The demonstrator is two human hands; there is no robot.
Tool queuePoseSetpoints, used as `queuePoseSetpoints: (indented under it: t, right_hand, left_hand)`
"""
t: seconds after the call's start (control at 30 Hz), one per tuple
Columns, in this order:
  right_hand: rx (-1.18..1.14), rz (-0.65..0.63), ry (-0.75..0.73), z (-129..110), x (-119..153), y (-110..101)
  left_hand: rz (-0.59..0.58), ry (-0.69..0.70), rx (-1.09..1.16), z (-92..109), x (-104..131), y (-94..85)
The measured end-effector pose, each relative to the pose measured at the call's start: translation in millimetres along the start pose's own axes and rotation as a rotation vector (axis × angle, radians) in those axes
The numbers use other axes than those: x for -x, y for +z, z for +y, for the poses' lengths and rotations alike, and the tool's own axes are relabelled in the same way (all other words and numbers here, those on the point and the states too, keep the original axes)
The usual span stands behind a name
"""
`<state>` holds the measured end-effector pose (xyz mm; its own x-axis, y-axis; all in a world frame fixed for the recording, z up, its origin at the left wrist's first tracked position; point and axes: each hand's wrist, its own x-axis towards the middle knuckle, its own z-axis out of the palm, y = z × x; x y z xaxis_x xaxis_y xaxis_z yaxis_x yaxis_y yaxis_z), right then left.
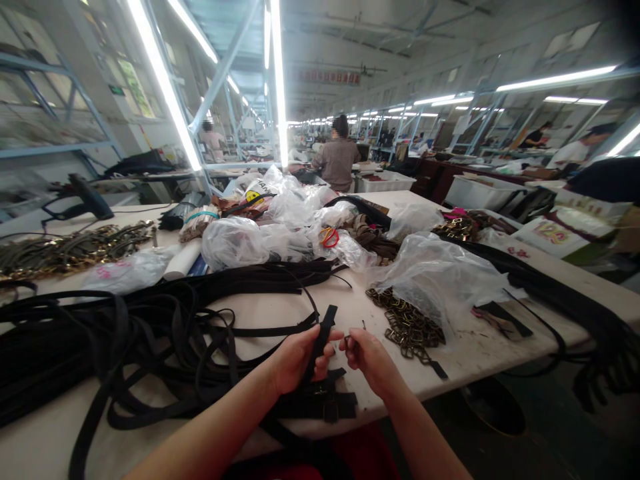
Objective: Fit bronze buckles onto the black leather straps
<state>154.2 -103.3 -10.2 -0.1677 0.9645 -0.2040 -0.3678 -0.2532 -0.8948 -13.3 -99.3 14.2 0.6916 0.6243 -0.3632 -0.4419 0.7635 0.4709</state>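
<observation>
My left hand is closed round a black strap, whose cut end sticks up above the fingers. Close beside it, my right hand pinches a small dark metal buckle, mostly covered by the fingertips. The two hands are almost touching. Under the left hand lie more black straps, one with a metal buckle on it. To the right of my right hand, a heap of bronze-coloured metal buckles spills from a clear plastic bag.
Long black straps lie tangled over the table's left side. Clear plastic bags are piled at the middle back. Metal-fitted pieces lie at far left. More straps hang over the right edge. A person is further back.
</observation>
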Motion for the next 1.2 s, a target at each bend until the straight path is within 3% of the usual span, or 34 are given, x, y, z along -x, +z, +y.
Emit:
queuePoseSetpoints:
  t: [0.3, 0.6, 0.97, 1.2]
  right_hand:
    - [-0.002, -0.005, -0.002, 4, 3, 4]
    - [0.025, -0.015, 0.027, 11, 6, 4]
    - [-0.101, 0.041, 0.061, 0, 9, 6]
    - [-0.370, 0.062, 0.108, -10, 7, -1]
  left_hand:
    - [0.067, 0.186, -0.169, 3, 5, 9.0]
    - [0.163, 0.220, -0.141, 7, 7, 8.8]
    - [0.293, 0.373, -0.633, 4, 7, 25.7]
    - [0.390, 0.344, -0.841, 0, 1, 26.9]
